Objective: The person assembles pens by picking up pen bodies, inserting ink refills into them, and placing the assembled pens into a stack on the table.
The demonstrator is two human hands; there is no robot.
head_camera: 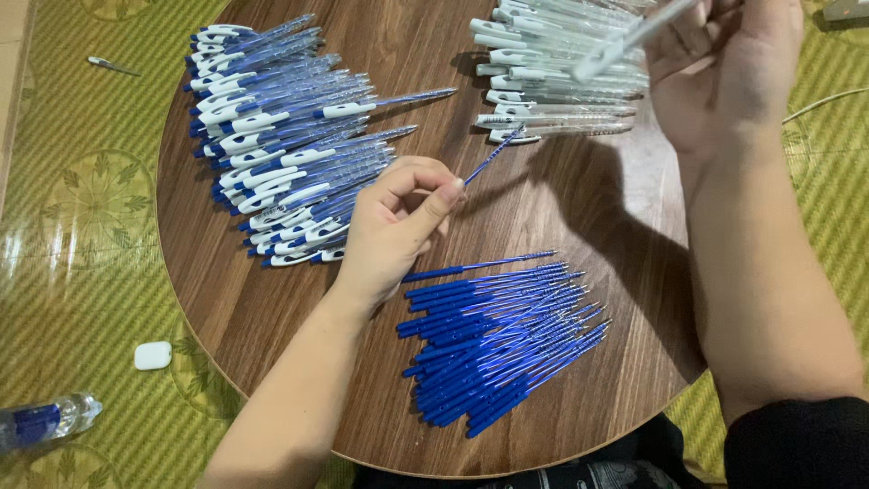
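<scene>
My left hand (398, 222) pinches one thin blue pen refill (493, 156) between thumb and forefinger, its tip slanting up and to the right above the round wooden table (561, 208). My right hand (724, 72) is raised at the upper right and grips a clear pen barrel (625, 41) with a white end, blurred. Below the left hand lies a heap of blue refills (498, 340). A big pile of finished blue-and-white pens (281, 145) sits to the left. Empty clear barrels (552, 81) are stacked at the top, under the right hand.
The table stands on a green patterned mat (81, 226). On the mat lie a small white case (152, 355), a plastic bottle with a blue label (45, 421) at the lower left, and a small tool (110, 65) at the upper left. A white cable (828, 101) runs at the right.
</scene>
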